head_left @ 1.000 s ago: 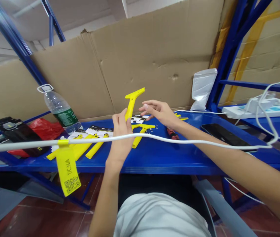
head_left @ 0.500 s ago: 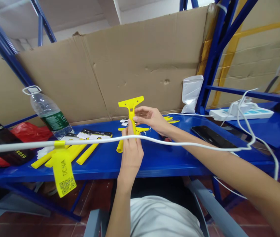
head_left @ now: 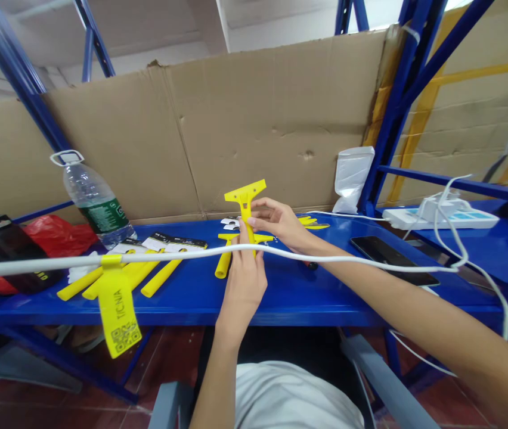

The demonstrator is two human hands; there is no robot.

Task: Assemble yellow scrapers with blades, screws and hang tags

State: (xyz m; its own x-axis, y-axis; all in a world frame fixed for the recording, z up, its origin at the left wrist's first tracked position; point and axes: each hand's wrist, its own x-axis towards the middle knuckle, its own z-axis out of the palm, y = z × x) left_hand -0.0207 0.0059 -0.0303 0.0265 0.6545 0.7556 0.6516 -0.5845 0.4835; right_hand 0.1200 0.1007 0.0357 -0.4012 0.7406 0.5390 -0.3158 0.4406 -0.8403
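Note:
A yellow T-shaped scraper (head_left: 245, 195) stands upright in front of me, its wide head at the top. My left hand (head_left: 244, 286) is wrapped round its handle from below. Beside the neck, my right hand (head_left: 276, 223) has thumb and curled fingers closed against the scraper; whether a small part is also between them is hidden. Behind my left hand lies another yellow scraper (head_left: 222, 265), partly covered, with tiny screws (head_left: 275, 239) near its head. White pieces (head_left: 229, 224) lie just behind.
Several yellow handles (head_left: 162, 279) with black-and-white cards lie left, by a water bottle (head_left: 102, 208). A white cable (head_left: 200, 253) with a yellow tag (head_left: 120, 316) crosses the view's front. At right are a phone (head_left: 388, 256), power strip (head_left: 446, 218) and yellow pieces (head_left: 312, 223).
The view has shifted slightly, so everything sits a little lower and further right. Both hands keep hold of the scraper, its head slightly more tilted.

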